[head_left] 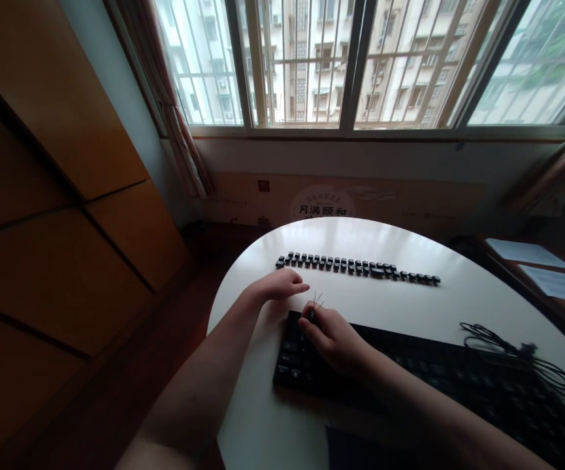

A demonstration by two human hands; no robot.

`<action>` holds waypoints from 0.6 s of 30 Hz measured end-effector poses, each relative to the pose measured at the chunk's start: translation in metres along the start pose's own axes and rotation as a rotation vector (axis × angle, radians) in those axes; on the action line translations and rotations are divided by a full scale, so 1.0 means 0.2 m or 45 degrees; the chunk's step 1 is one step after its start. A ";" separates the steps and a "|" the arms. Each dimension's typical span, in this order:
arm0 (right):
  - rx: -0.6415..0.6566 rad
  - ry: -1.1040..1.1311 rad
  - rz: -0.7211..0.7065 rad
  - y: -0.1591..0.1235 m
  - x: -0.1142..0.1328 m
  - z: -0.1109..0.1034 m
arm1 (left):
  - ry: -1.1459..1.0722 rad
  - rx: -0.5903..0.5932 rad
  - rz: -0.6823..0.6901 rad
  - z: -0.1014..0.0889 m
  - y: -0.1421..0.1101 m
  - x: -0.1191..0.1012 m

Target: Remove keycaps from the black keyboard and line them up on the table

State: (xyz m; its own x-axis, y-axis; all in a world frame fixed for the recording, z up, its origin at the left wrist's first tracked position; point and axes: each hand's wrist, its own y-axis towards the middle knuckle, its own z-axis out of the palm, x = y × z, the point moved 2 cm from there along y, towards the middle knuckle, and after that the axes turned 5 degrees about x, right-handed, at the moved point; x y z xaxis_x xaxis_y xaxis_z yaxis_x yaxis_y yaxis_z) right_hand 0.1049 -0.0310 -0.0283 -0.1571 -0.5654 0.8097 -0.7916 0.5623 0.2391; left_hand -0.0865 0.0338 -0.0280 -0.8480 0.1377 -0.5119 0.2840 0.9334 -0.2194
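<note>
One black keyboard (434, 362) lies nearest on the white tabletop (375, 297); it looks rigid and would lift best by both ends. Over its left end, the right hand (331, 336) has its grip clamped on a small dark piece (311, 315); the thin wires (317, 301) there look springy, so hold below them. Beyond, the left hand (279, 284) is curled, contents impossible to tell, beside rows of keycaps (343, 265), probably light, hard and slick, best pinched by opposite sides.
</note>
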 end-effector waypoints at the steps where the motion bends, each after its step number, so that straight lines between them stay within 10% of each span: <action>1: 0.030 -0.052 -0.016 0.00 0.01 0.00 | 0.015 0.007 -0.010 0.00 0.00 0.00; 10: 0.195 -0.414 -0.095 -0.02 0.05 0.02 | 0.027 0.042 -0.144 -0.01 -0.01 -0.01; 18: -0.027 -0.142 -0.099 -0.02 0.01 0.02 | 0.002 0.000 -0.128 -0.02 -0.03 -0.04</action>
State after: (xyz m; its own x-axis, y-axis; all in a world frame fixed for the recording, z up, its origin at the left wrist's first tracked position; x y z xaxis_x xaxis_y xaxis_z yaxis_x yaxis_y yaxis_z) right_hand 0.1050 -0.0371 -0.0299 -0.1615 -0.6707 0.7240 -0.7914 0.5263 0.3110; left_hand -0.0839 0.0291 -0.0197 -0.8731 0.0437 -0.4856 0.1972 0.9425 -0.2699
